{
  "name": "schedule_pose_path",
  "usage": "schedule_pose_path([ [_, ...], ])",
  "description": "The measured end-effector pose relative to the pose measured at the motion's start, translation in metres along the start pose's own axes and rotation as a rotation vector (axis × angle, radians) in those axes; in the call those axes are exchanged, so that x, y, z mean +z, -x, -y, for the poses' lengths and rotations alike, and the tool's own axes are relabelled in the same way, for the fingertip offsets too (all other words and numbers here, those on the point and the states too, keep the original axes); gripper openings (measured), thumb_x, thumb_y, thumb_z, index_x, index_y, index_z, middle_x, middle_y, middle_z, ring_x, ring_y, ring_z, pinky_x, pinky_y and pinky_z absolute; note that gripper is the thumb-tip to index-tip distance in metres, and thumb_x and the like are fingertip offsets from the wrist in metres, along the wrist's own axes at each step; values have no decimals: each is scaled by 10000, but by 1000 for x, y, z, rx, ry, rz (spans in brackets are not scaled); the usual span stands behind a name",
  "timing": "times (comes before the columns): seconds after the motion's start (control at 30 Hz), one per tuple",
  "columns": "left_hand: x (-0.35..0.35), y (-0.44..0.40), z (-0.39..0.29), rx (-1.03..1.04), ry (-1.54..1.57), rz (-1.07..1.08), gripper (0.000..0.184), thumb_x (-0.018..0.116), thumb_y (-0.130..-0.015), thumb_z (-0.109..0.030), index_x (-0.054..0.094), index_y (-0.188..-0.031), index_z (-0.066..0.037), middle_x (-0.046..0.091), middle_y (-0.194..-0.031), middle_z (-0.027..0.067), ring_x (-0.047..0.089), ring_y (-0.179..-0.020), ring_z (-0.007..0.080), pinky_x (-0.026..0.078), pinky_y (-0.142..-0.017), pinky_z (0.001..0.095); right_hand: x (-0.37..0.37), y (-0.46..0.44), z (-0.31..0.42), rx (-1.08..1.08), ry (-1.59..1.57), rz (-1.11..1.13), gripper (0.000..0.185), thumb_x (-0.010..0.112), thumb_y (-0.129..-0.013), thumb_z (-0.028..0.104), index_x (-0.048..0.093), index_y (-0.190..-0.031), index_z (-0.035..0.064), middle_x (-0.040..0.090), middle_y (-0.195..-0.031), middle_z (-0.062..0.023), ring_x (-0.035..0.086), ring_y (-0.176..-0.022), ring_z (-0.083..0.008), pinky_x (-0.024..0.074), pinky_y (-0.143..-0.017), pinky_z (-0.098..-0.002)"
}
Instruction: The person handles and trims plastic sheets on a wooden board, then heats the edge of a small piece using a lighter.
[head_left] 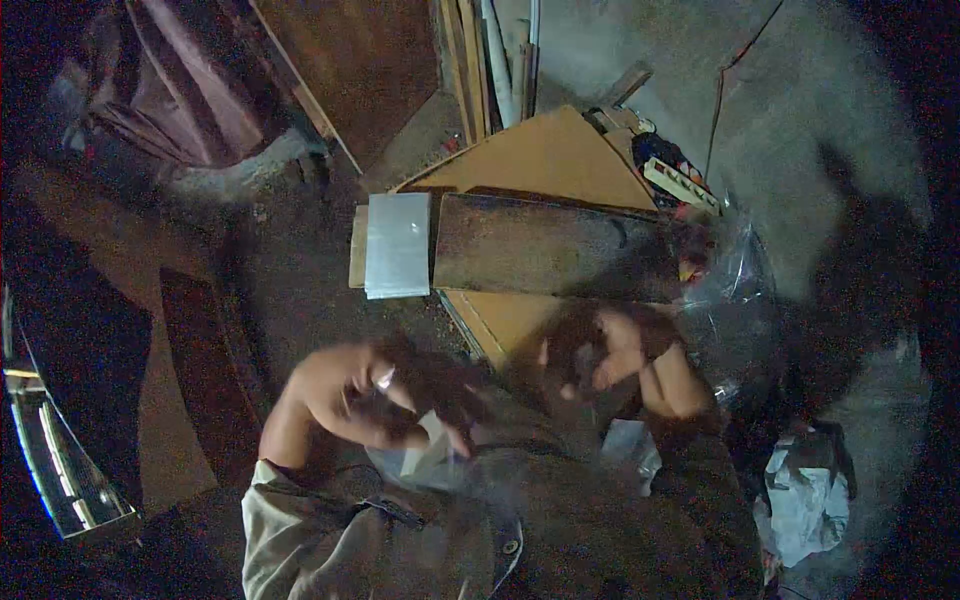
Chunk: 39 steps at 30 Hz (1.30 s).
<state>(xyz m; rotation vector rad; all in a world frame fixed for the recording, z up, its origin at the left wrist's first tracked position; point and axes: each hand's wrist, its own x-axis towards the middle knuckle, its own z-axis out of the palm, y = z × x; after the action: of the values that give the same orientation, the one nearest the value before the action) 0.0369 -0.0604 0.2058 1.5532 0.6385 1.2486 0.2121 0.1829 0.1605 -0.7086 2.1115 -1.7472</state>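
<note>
My left hand (345, 398) is raised over my lap, its fingers curved and blurred by motion. Close to its thumb is a pale, sheet-like piece (428, 450), and a small white glint shows by the fingers. Whether the hand grips either one cannot be made out. To the right, my right hand (622, 352) is bent inward with blurred, partly shadowed fingers; what it holds, if anything, is unclear. Below that wrist hangs or lies a second pale, crumpled piece (631, 452). Both hands are apart from the dark board (550, 245) in front of me.
White sheets (398, 245) lie left of the board, over brown cardboard (560, 150). A power strip (682, 185) and clear plastic (740, 300) are at right. A crumpled white bag (808, 495) sits lower right; a mirror-like pane (65, 450) stands at left.
</note>
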Motion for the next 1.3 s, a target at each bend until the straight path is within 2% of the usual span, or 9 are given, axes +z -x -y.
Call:
schedule_pose_path([
  [0.13, -52, 36, 5, -508, -256, -268, 205, 630, -783, -102, 668, -970, -27, 664, -980, 145, 626, -935, 271, 469, -831, 336, -10, 27, -5, 455, -397, -224, 99, 671, -797, 95, 616, -846, 28, 628, -760, -46, 601, -673, -110, 477, -555, -269],
  [0.17, -60, 43, 21, -543, -239, -633, 217, 640, -765, -95, 666, -966, -17, 663, -985, 143, 628, -928, 264, 470, -827, 323, -10, 28, -12, 464, -317, -350, 102, 646, -830, 135, 607, -861, 46, 608, -726, -26, 572, -609, -69, 436, -466, -207],
  [0.2, -67, 51, 41, -568, -216, -1000, 230, 651, -747, -89, 664, -961, -7, 662, -991, 141, 629, -921, 257, 471, -823, 310, -13, 25, -16, 467, -319, -346, 102, 646, -830, 135, 607, -861, 46, 608, -726, -26, 572, -609, -69, 436, -466, -207],
  [0.37, -104, 59, 89, -349, -1154, -1328, 355, 671, -772, -102, 575, -1094, 11, 629, -1038, 161, 607, -975, 281, 445, -874, 359, -15, 1, -93, 543, -128, -919, 160, 609, -868, 212, 579, -882, 56, 556, -685, 6, 484, -539, -43, 354, -417, -197],
  [0.47, -93, 47, 112, -173, -1462, -1241, 381, 668, -776, -115, 552, -1124, -15, 589, -1106, 162, 514, -1132, 331, 370, -955, 409, -23, -17, -113, 634, -182, -1033, 181, 620, -866, 210, 572, -909, 41, 566, -728, -5, 544, -626, -80, 408, -509, -229],
  [0.67, -34, 26, 175, -783, -1467, -808, 525, 610, -817, -324, 450, -1298, -186, 356, -1398, 80, 214, -1351, 315, 207, -994, 565, -36, -29, -214, 512, -2, -1414, 177, 598, -884, 223, 570, -901, 49, 554, -649, -2, 384, -454, -50, 295, -401, -237],
  [0.87, -13, 28, 221, -929, -1330, -551, 583, 563, -829, -409, 393, -1361, -240, 239, -1480, 37, 127, -1392, 282, 117, -1012, 653, -44, -9, -217, 683, 625, -1403, 450, 631, -850, 222, 444, -1231, 74, 585, -1060, -152, 593, -895, -261, 482, -681, -356],
  [0.97, -31, 30, 229, -939, -1437, -493, 689, 575, -810, -422, 254, -1414, -344, 203, -1491, 29, 116, -1391, 296, 135, -990, 706, -31, -17, -165, 724, 758, -1185, 533, 645, -803, 174, 427, -1280, 82, 418, -1326, -168, 373, -1234, -366, 296, -1036, -432],
  [1.3, -62, 21, 232, -898, -1566, -626, 696, 596, -801, -330, 276, -1416, -277, 224, -1482, 86, 106, -1393, 300, 105, -1018, 667, 6, -26, -194, 876, 1120, -929, 612, 549, -859, 424, 379, -1371, 135, 228, -1452, -195, 170, -1347, -395, 83, -1072, -580],
])
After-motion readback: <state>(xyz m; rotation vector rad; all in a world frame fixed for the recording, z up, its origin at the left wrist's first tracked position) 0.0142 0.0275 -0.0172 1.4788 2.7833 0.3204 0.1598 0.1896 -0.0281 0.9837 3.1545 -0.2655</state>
